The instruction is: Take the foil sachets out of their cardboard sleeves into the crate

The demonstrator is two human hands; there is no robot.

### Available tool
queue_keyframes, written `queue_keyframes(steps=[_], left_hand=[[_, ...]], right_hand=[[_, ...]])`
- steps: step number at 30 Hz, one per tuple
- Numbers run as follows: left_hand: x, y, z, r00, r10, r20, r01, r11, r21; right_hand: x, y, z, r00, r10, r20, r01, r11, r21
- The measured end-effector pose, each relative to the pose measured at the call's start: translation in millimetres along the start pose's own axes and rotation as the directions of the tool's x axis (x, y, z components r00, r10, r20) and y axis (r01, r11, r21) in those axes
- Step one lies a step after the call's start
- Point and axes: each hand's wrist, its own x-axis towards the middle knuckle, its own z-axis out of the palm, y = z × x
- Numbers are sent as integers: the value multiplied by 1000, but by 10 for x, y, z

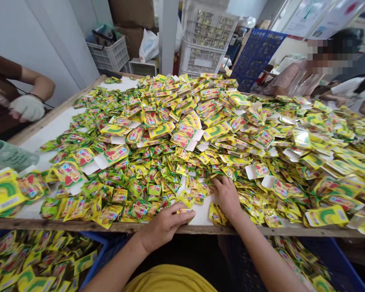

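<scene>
My left hand (168, 221) is closed near the front edge of the table, around a small yellow carton (185, 210). Only a narrow strip of that carton shows between thumb and fingers. To its right, my right hand (227, 196) reaches into the loose sachets, fingertips together on a yellow-green sachet (212, 177) that is partly hidden. Small green and yellow sachets (153, 190) with a watermelon print lie around both hands. Behind them rises a heap of yellow printed cartons (185, 136), several with white end flaps standing open.
Below the table's wooden edge (79, 225), blue crates (101, 247) hold filled cartons at left and right. A green mug (10, 156) stands at far left, near a co-worker's gloved hand (27, 108). White crates (202, 59) are stacked behind; other people sit at the right.
</scene>
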Motion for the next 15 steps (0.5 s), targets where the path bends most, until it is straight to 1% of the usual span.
queue_keyframes(steps=[4, 7, 9, 11, 12, 13, 15], left_hand=[[-45, -40, 55, 996, 20, -91, -20, 1000, 1], [-29, -102, 80, 984, 21, -175, -27, 999, -27], [-15, -124, 76, 977, 3, -214, -13, 999, -42], [-16, -113, 52, 979, -21, -201, 14, 999, -37], [-22, -98, 35, 985, -36, -169, 33, 999, -21], [-30, -79, 18, 990, -49, -133, 50, 999, 5], [-33, -46, -7, 996, -56, -69, 61, 995, 76]], right_hand=[[23, 13, 11, 998, -44, 34, 47, 993, -111], [53, -43, 14, 1000, -23, 20, 26, 986, -162], [94, -87, -4, 1000, -5, -2, 5, 983, -181], [127, -79, -60, 1000, -4, -21, 0, 983, -184], [133, -46, -106, 999, 0, -34, -5, 985, -173], [130, 5, -164, 999, 24, -49, -31, 988, -149], [113, 132, -305, 987, 138, -77, -141, 989, -38]])
